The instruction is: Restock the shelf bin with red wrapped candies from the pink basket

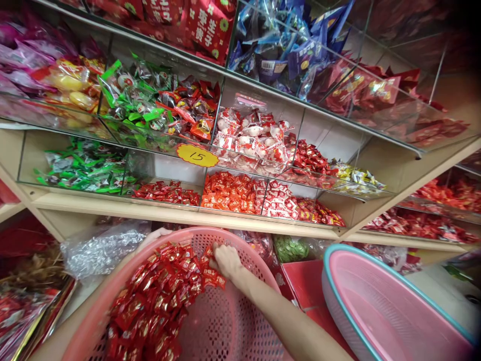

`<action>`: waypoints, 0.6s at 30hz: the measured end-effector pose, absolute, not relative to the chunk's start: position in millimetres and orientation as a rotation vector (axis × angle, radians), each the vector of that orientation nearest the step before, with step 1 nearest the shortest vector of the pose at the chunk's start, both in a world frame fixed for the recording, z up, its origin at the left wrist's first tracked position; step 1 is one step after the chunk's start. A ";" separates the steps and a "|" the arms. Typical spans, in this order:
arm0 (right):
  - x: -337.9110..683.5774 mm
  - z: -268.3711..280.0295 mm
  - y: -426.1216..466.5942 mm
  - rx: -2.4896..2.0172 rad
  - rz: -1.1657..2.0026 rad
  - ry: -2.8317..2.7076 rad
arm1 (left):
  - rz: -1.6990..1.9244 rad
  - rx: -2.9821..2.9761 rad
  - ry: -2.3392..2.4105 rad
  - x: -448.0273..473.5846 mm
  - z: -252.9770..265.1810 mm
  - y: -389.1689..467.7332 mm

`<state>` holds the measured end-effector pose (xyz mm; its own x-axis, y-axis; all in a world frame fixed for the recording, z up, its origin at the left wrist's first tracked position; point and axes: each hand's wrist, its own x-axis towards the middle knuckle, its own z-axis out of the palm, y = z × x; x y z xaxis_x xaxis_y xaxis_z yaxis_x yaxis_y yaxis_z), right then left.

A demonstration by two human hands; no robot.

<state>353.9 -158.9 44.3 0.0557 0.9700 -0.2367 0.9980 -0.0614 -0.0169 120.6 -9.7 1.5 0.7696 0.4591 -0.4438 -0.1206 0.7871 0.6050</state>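
Observation:
A pink perforated plastic basket [240, 326] is tilted in front of me, with a heap of red-and-gold wrapped candies [158, 296] along its left side. My left arm runs along the outside of the basket, and my left hand [160, 233] holds its far side; the rim hides most of those fingers. Inside the basket, my right hand [227, 260] has its fingers curled around some orange-red wrapped candies [210, 268] near the far wall. More of these orange-red candies lie just below the hand.
Glass-fronted shelves [180, 210] with sorted candies stand ahead, a yellow tag [197, 155] marked 15 on them. To the right are two nested oval tubs [376, 301] and a red box [306, 283]. A clear plastic bag [101, 248] lies at left under the lowest shelf.

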 end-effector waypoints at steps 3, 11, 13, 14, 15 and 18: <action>359.1 51.6 -156.3 2.130 -0.294 2.009 | 0.343 0.564 0.629 122.2 -0.7 -10.8; 349.0 60.8 -140.0 1.964 -0.389 2.090 | 0.403 0.551 0.620 124.6 1.9 -16.4; 345.5 60.4 -139.9 1.958 -0.392 2.096 | 0.400 0.547 0.620 124.5 2.7 -17.4; 344.9 61.3 -140.5 1.956 -0.390 2.098 | 0.400 0.549 0.620 124.6 2.8 -17.8; 345.4 63.4 -141.2 1.964 -0.385 2.108 | 0.401 0.552 0.620 124.7 2.6 -18.1; 353.4 78.6 -141.4 2.030 -0.347 2.168 | 0.408 0.555 0.605 125.4 1.4 -17.6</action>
<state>353.4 -141.4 78.6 -0.0721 0.9612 -0.2664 0.9963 0.0568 -0.0648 125.4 -17.6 1.4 0.7517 0.5096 -0.4186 -0.1964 0.7789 0.5956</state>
